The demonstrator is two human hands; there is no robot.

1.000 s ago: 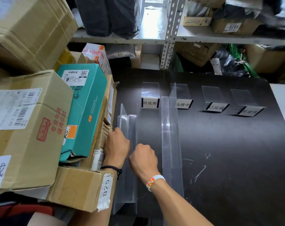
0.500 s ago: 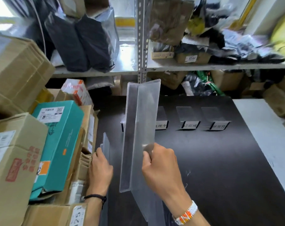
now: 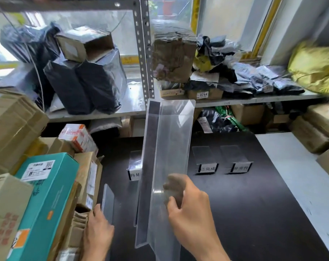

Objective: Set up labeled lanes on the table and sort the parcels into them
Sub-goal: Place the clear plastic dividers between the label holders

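My right hand (image 3: 190, 210) grips a long clear acrylic divider (image 3: 167, 151) and holds it raised and nearly upright above the black table (image 3: 244, 213). My left hand (image 3: 97, 232) rests at the table's left edge, touching a second clear divider (image 3: 108, 202) that stands by the parcels. Three label stands show on the table: a left one (image 3: 134, 169) partly hidden by the raised divider, a middle one (image 3: 207, 164) and a right one (image 3: 239, 164). Parcels are stacked at the left, among them a teal box (image 3: 45, 200) and brown cartons (image 3: 7, 210).
A metal shelf rack (image 3: 143, 53) behind the table holds black bags (image 3: 80, 85), cartons and a yellow bag (image 3: 314, 68). A white surface (image 3: 299, 176) adjoins the table on the right, with more cartons (image 3: 318, 129) past it.
My right hand has lifted a divider off the table, tilted it upright and carried it to the right. The view has tilted up toward the shelves. My left hand stays at the left divider.
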